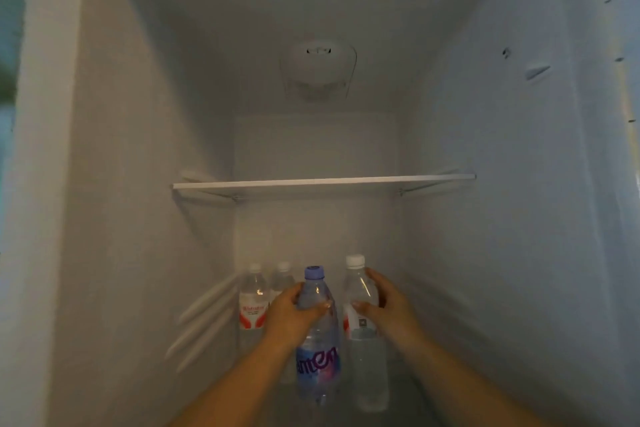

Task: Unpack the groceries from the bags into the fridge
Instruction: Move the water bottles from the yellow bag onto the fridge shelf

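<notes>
Clear plastic bottles fill the lower fridge (pixel 104 218) compartment: two red-labelled ones (pixel 254 302) at the back left. Our left hand (pixel 294 312) grips the blue bottle (pixel 317 340) by its shoulder, and our right hand (pixel 384 308) wraps the white-capped bottle (pixel 363 350) beside it. Both look close to placed. The shelf (pixel 322 181) above seems bare; the bags are out of view, so we cannot tell what remains.

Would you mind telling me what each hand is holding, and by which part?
The left hand grips the blue-capped clear plastic bottle at its shoulder, below the cap. The right hand holds the white-capped clear plastic bottle around its upper body.
</notes>
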A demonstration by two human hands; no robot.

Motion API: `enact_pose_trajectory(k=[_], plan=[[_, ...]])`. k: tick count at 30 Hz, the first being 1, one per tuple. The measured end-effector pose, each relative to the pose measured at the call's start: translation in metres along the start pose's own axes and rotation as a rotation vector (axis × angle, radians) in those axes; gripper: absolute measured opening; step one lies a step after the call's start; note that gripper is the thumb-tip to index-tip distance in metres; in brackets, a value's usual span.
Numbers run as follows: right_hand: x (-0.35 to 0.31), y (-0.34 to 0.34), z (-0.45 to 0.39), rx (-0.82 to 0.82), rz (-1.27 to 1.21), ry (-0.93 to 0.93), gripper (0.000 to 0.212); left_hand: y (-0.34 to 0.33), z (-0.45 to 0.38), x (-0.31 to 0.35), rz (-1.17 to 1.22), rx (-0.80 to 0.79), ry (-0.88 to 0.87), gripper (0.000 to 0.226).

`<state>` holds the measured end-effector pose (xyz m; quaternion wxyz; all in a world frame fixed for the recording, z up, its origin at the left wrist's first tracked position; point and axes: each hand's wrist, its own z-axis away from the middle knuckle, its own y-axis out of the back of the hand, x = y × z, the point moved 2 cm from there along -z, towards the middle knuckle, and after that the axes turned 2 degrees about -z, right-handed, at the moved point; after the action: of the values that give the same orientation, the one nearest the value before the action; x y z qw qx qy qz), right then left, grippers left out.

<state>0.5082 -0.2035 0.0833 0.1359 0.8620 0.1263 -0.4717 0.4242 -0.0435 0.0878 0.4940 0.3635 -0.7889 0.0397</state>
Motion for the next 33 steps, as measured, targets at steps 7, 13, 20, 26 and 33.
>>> enact_pose_trajectory(k=[7,13,20,26,33], plan=[[0.031,-0.011,-0.014,-0.055,-0.061,-0.002,0.062,-0.012,-0.010,-0.029,-0.008,-0.016,0.009,0.027],[0.050,-0.018,-0.026,-0.067,-0.103,0.012,0.059,-0.017,-0.020,-0.056,-0.001,0.023,0.004,0.021],[0.061,-0.011,-0.022,-0.172,-0.055,-0.023,0.054,-0.023,-0.015,-0.068,-0.114,0.030,-0.153,0.067],[0.077,-0.009,0.010,-0.361,0.157,-0.143,0.081,-0.013,0.014,-0.083,-0.876,-0.153,-0.504,0.108],[0.077,-0.013,0.023,-0.273,0.258,-0.152,0.086,-0.006,0.017,-0.106,-1.215,-0.171,-0.771,0.112]])
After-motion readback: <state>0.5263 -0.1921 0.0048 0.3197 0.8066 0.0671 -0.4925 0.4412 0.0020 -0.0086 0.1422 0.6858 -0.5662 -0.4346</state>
